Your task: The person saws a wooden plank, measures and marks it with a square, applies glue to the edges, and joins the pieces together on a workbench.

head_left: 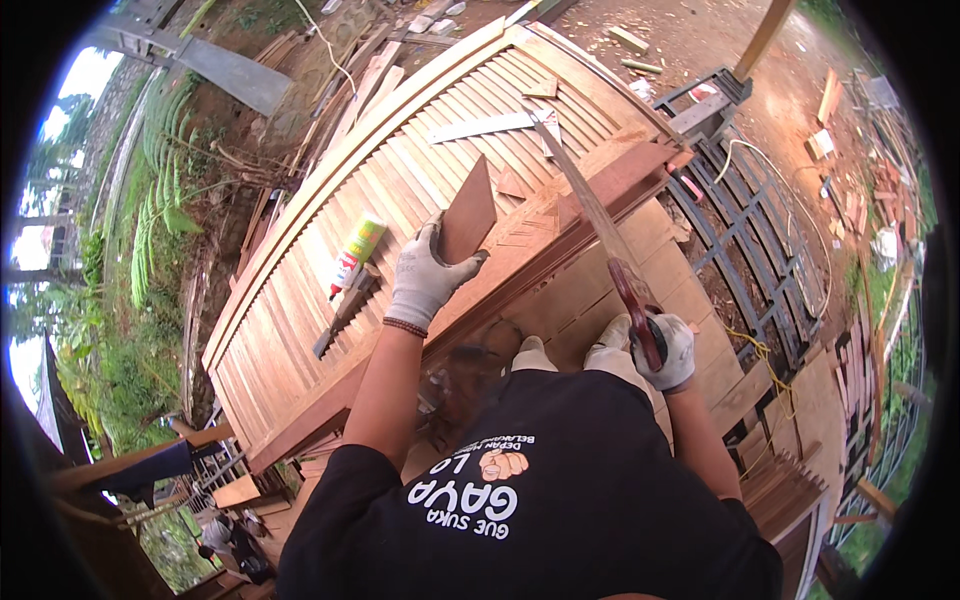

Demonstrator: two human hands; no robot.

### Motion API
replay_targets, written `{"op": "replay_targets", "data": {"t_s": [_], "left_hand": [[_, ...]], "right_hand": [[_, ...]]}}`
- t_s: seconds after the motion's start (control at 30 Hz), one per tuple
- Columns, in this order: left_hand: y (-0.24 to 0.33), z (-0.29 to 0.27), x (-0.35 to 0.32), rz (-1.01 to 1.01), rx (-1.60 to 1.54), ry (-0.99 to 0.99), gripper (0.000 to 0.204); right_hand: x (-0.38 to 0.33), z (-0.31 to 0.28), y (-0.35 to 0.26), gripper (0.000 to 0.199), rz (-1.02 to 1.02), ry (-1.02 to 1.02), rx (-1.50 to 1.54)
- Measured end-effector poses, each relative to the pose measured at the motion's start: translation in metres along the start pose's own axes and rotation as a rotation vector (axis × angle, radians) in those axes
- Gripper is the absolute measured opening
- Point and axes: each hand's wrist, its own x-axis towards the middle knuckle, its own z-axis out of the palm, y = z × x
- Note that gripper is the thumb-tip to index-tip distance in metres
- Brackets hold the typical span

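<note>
My left hand, in a pale work glove, grips a flat brown piece of wood with slanted ends, thumb on one face. My right hand, also gloved, is closed round the wooden handle of a handsaw. Its long blade slants up and left over the near rail of a large louvred wooden panel. The blade is apart from the held piece. Close to my left hand lie a white and green bottle with a red tip and a chisel-like tool.
A metal square and small triangular offcuts rest on the slats. To the right stands a dark metal grid, with a yellow cord near it. Wood scraps litter the ground beyond. Ferns grow at the left.
</note>
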Motion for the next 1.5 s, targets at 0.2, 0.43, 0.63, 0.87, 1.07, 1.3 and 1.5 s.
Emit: {"op": "replay_targets", "data": {"t_s": [0.2,0.43,0.63,0.87,1.07,1.3,1.5], "left_hand": [[0.037,-0.002,-0.032,-0.099,-0.21,0.106,0.097],[0.04,0.019,-0.046,-0.213,-0.655,0.169,0.09],[0.037,0.04,-0.041,-0.337,-0.85,-0.083,0.081],[0.125,0.021,0.035,-0.072,0.016,-0.519,0.092],[0.224,0.036,0.12,0.332,0.44,-0.639,0.078],[0.295,0.133,0.198,0.601,0.628,-0.57,0.057],[0.331,0.196,0.241,0.772,0.548,-0.332,0.054]], "right_hand": [[0.136,0.076,0.054,0.032,-0.482,-0.395,-0.069],[0.22,0.149,0.075,0.041,-0.779,-0.787,-0.202],[0.254,0.09,0.052,0.078,-0.507,-0.974,-0.02],[0.317,-0.004,0.02,0.095,-0.631,-1.165,-0.095],[0.324,-0.039,0.094,0.104,-0.083,-1.388,0.07],[0.314,-0.091,0.182,0.092,0.087,-1.063,0.055],[0.288,-0.094,0.242,0.087,0.212,-0.521,-0.008]]}}
